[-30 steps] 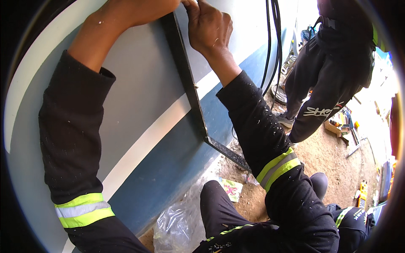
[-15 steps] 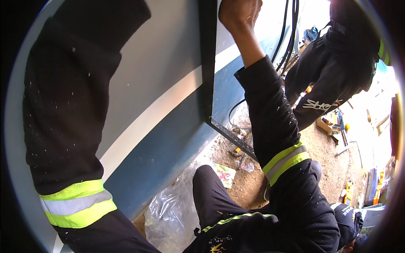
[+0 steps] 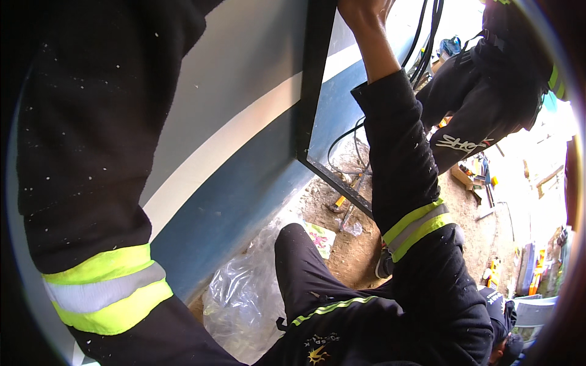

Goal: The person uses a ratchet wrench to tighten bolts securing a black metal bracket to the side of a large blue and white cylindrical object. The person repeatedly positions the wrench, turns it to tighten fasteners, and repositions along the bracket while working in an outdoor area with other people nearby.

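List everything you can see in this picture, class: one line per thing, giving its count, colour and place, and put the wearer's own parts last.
metal frame: one, black, upright against the wall, its corner low at centre.
wall: one, grey over a cream stripe over blue, left and centre.
cables: several, black, hanging at top right of centre.
plastic sheet: one, clear, crumpled on the ground by the wall.
printed packet: one, multicoloured, on the dirt.
other person: one, in black clothing, upper right.
right hand: one, bare, at the frame's top edge, partly cut off.
left sleeve: one, black with yellow reflective band, at left; the left hand is out of view.
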The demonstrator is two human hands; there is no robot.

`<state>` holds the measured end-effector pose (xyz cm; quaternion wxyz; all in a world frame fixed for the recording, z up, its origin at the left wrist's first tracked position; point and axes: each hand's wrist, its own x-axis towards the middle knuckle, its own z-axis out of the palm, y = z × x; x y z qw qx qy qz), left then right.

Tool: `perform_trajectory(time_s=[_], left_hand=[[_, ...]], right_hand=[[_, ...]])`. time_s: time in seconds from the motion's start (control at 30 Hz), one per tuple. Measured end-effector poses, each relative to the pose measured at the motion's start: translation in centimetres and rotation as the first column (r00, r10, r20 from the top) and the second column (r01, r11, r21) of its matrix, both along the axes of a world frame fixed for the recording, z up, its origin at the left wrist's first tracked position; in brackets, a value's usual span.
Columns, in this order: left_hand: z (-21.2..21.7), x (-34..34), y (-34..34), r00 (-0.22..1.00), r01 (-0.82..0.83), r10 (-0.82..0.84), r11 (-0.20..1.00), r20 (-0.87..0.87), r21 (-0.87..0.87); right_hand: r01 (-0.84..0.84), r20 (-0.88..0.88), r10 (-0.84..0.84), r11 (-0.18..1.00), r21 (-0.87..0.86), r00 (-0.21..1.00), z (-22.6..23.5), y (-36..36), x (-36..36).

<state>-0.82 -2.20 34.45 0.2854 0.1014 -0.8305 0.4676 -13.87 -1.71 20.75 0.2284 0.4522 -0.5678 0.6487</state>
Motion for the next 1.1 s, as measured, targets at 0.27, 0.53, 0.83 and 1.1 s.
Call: perform_trajectory(time_s=[0.27,0.53,0.83,1.1], left_hand=[[0.2,0.5,0.3,0.996,0.088,-0.089,0.977,-0.003,0.194],[0.6,0.9,2.1,0.989,0.142,-0.148,0.979,0.032,0.144],[0.6,2.0,2.7,0.889,0.458,-0.406,0.817,-0.214,0.35],[-0.2,2.9,3.4,0.837,0.525,-0.353,0.733,-0.418,0.433]], right_hand=[[0.017,-0.022,-0.018,0.999,-0.032,1.0,-0.7,1.1,1.1],[-0.167,0.085,0.169,0.986,-0.028,0.982,-0.1,2.6,1.3],[-0.264,-0.167,0.239,0.953,-0.148,0.956,-0.7,1.3,-1.2],[-0.238,-0.487,0.098,0.943,-0.233,0.868,1.0,-0.4,-5.8]])
